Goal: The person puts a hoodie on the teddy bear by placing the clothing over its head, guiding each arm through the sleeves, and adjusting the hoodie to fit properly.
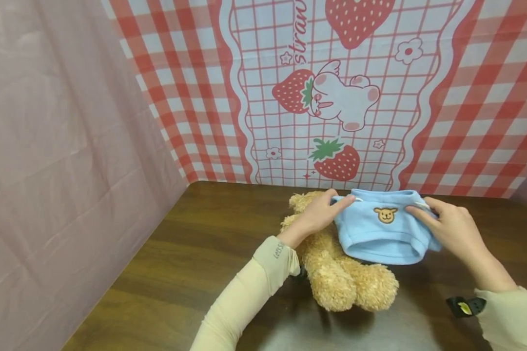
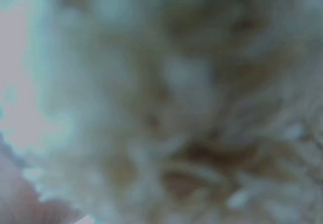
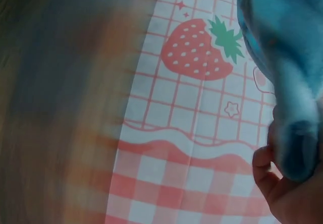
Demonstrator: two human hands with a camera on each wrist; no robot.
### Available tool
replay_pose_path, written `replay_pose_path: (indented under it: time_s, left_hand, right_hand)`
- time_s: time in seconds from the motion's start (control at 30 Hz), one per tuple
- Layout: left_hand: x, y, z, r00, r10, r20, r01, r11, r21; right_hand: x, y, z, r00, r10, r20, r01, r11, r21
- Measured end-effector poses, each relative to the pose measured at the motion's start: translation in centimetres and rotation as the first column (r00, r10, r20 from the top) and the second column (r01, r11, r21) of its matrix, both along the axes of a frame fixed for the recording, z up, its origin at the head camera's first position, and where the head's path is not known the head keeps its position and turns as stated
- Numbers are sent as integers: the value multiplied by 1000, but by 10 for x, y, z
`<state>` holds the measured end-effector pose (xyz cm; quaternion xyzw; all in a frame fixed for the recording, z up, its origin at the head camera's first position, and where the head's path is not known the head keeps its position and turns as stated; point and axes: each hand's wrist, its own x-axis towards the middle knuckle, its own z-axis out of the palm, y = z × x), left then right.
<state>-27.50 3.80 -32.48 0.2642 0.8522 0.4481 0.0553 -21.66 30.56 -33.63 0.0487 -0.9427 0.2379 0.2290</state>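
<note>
Hanging between pinching fingers, the blue shirt [image 1: 377,236] has its upper corners held by the left hand [image 1: 317,213] and right hand [image 1: 458,226], right by the plush bear [image 1: 331,280] on the table [image 1: 193,253]. I'd judge it light, soft and floppy (hardly fragile, by the look of that fabric), so a grip at both shoulders should stop it folding in on itself.

L wrist pic v. blurry w/ glare; tabletop [image 1: 403,334] has soft sheen.
</note>
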Motion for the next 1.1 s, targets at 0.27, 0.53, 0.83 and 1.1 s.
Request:
replay_pose_path:
  time_s: [0.27, 0.53, 0.83, 1.1]
  left_hand:
    - [0, -12, 3, 984, 164, -69, -158, 985, 74]
    - [-11, -32, 1, 953, 265, -144, -242, 957, 159]
    - [-17, -50, -6, 906, 394, -156, -361, 910, 204]
    - [-26, -57, -31, 901, 423, -91, -422, 906, 33]
  right_hand:
    - [-15, -23, -2, 999, 45, -20, -47, 995, -89]
    - [-29, -48, -3, 981, 191, 26, -184, 969, -167]
    - [-44, -68, -11, 967, 249, 56, -229, 942, -246]
    - [-52, -81, -29, 915, 252, 316, -176, 952, -249]
